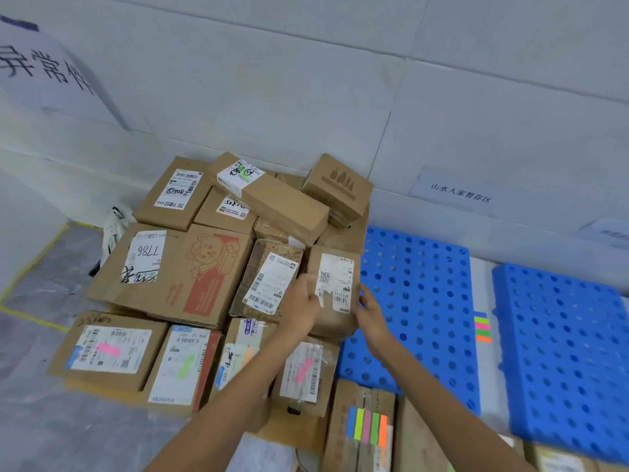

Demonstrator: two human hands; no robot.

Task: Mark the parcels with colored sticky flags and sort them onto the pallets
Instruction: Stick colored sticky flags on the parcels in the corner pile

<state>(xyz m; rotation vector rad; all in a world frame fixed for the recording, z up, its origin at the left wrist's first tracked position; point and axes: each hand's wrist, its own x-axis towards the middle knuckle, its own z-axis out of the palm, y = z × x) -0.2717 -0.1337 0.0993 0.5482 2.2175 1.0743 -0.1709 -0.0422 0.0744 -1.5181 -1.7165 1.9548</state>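
A small brown parcel (335,284) with a white label stands at the right edge of a heap of cardboard parcels (190,267). My left hand (301,306) grips its left side and my right hand (371,313) holds its right side. Several parcels in the front row carry flags: a pink flag (108,349), a green flag (185,366) and a second pink flag (303,369). A pad of coloured sticky flags (367,425) lies on a box at the bottom. A blue perforated pallet (422,301) lies just right of the heap.
A second blue pallet (565,362) lies further right, with another strip of sticky flags (482,327) in the gap between the pallets. White wall panels with paper signs (459,194) stand behind. Yellow tape (34,264) marks the grey floor at left.
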